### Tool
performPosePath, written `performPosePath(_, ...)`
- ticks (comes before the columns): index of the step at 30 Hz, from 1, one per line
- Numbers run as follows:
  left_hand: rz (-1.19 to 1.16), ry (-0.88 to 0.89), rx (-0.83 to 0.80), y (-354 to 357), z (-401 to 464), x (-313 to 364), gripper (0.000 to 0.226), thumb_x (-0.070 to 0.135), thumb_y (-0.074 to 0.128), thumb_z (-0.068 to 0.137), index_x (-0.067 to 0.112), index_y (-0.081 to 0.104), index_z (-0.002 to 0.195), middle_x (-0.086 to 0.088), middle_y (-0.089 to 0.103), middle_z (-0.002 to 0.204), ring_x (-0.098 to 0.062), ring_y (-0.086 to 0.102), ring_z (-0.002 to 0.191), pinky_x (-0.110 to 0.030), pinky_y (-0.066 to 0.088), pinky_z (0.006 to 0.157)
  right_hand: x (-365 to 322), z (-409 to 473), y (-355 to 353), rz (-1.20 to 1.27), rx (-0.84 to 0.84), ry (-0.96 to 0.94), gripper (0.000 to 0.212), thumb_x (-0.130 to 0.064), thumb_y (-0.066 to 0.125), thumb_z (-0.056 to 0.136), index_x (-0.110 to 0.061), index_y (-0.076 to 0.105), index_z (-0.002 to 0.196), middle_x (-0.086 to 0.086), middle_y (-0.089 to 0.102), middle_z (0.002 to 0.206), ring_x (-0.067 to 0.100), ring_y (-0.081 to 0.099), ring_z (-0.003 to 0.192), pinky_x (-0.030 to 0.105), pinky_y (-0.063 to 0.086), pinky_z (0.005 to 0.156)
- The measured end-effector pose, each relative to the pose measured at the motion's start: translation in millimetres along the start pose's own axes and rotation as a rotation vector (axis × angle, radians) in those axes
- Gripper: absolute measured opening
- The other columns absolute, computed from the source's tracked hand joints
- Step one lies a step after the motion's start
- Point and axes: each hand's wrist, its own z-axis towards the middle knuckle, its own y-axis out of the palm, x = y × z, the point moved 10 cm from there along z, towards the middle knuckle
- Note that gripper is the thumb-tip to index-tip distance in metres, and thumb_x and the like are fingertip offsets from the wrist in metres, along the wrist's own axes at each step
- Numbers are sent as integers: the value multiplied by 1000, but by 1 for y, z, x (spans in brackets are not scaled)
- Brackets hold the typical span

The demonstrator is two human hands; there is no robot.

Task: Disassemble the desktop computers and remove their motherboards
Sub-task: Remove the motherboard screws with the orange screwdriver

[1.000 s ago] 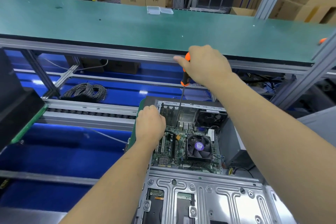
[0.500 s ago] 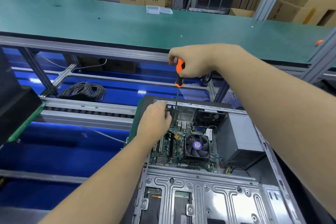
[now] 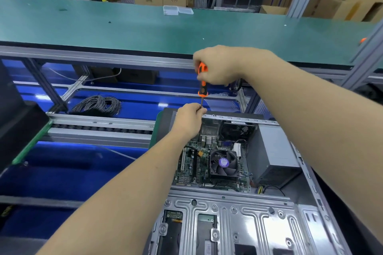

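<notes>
- Your right hand (image 3: 219, 66) is curled round the orange-and-black handle of the slim-shafted screwdriver (image 3: 202, 83), holding it near upright, tip down, so its long axis runs straight into the far edge of the case.
- Your left hand (image 3: 189, 119) pinches the thin steel shaft just above the case rim, fingers closed on it; this looks like a guiding grip, meant to keep the tip seated in a screw that your hand hides.
- The open grey steel desktop computer case (image 3: 269, 223) lies on its side before you, its long axis running from you towards the far bench.
- The green motherboard (image 3: 196, 163) sits flat on the floor of the case, not yet freed, with the black cooling fan with the purple hub (image 3: 223, 163) on it.
- Just right of the board stands the grey boxy power supply (image 3: 271, 155), with cables trailing at its near corner.
- Beyond the case runs the long green-topped workbench (image 3: 124, 27); below it, to the left, a coil of grey cable (image 3: 97, 103) lies on the blue surface.
</notes>
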Motion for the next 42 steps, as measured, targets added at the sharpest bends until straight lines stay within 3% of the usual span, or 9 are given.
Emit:
performPosePath(8, 60, -7, -14, 5, 2, 0, 30, 25, 48, 106, 2, 63, 94, 2, 47, 63, -13, 39, 56, -26, 28, 49, -3, 2, 0, -75, -39, -26, 27, -35, 61, 94, -21, 52, 115, 5, 55, 104, 31, 62, 80, 43, 54, 72)
performPosePath(12, 70, -10, -23, 6, 3, -2, 31, 27, 48, 106, 1, 63, 95, 2, 47, 63, -12, 38, 54, -23, 27, 48, 7, 2, -7, -33, -21, 48, 39, -47, 54, 97, -8, 59, 101, 8, 67, 79, 25, 66, 46, 36, 55, 56)
performPosePath(14, 65, -10, -27, 7, 3, -2, 32, 27, 48, 106, 1, 63, 96, 1, 50, 65, -13, 39, 56, -24, 29, 50, 1, 5, -4, -50, -40, -14, 20, -27, 60, 95, -15, 57, 110, 3, 63, 90, 20, 66, 57, 35, 55, 64)
performPosePath(18, 65, -1, -46, 9, 4, -2, 30, 26, 47, 106, 2, 65, 101, -2, 56, 72, -14, 42, 59, -26, 32, 51, 10, 4, -8, -78, -8, 62, 48, -56, 57, 93, -7, 55, 98, 7, 63, 74, 26, 67, 53, 35, 55, 60)
performPosePath(22, 66, -5, -36, 8, 5, -2, 30, 25, 48, 106, 1, 63, 95, -1, 52, 70, -18, 43, 63, -24, 31, 52, 0, 5, -1, -83, -37, -50, 28, -24, 65, 91, -24, 56, 117, 2, 54, 103, 30, 61, 88, 35, 46, 71)
performPosePath(32, 64, -25, -49, 13, 5, -4, 30, 25, 48, 106, 1, 64, 99, -3, 53, 72, -19, 42, 62, -34, 33, 56, 16, 2, -9, -92, 30, 83, 55, -63, 57, 90, -11, 57, 107, 5, 59, 78, 26, 62, 58, 33, 48, 58)
performPosePath(37, 82, -19, -65, 15, 6, -2, 28, 25, 47, 106, 3, 62, 98, -4, 53, 75, -22, 46, 69, -32, 34, 61, 7, 4, -6, -110, -48, -9, 31, -35, 63, 93, -21, 52, 118, 4, 56, 103, 32, 63, 82, 42, 52, 75)
performPosePath(40, 120, -3, -69, 16, 6, 0, 28, 25, 47, 106, 6, 58, 89, 0, 48, 69, -19, 44, 64, -29, 31, 55, 17, 0, -12, -120, -28, 107, 51, -58, 54, 94, -7, 57, 99, 1, 65, 61, 25, 64, 50, 33, 48, 56)
performPosePath(42, 139, 3, -63, 16, 6, 1, 29, 25, 47, 106, 8, 53, 83, 1, 46, 67, -15, 41, 60, -27, 29, 52, 14, 5, -9, -115, -22, 45, 31, -39, 57, 98, -8, 62, 95, 5, 68, 69, 29, 69, 68, 40, 55, 68)
